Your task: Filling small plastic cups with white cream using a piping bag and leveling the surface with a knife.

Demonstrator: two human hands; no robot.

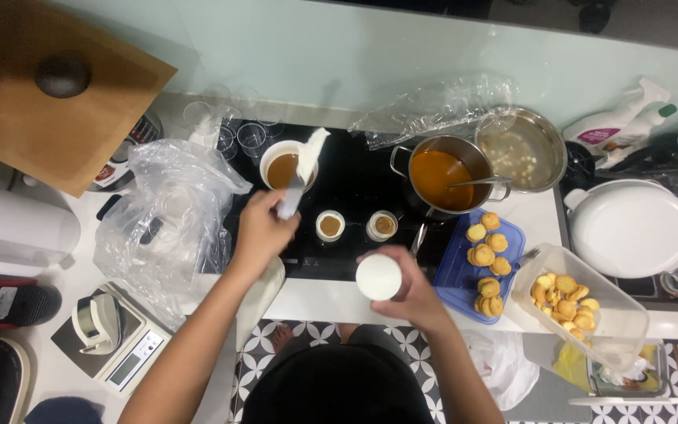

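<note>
- Right hand [410, 294] sits lowest and closest, fingers wrapped around a small white cup [378, 276] held over the counter edge [315, 298]; the cup's pale top faces the camera.
- Left hand [262, 229] is clenched on the handle of a white spatula [301, 169], whose blade rises up and away from the grip, over a white bowl [282, 166] of brown sauce.
- Between the two grips, on the black cooktop [355, 177], stand two small cups [329, 225], each with brown filling.
- Beyond the right hand, a steel pot [441, 177] holds orange-brown liquid with a ladle [480, 182] resting in it; a second steel pan [523, 149] of pale liquid is just behind the pot.
- Right of the cup grip, a blue tray [457, 275] carries round golden biscuits [486, 245]; a clear tub [590, 314] with more of them lies further right.
- Left of the spatula grip lies a crumpled clear bag [166, 220]; a kitchen scale [115, 338] is below it.
- Empty glasses [251, 137] stand just left of the bowl.
</note>
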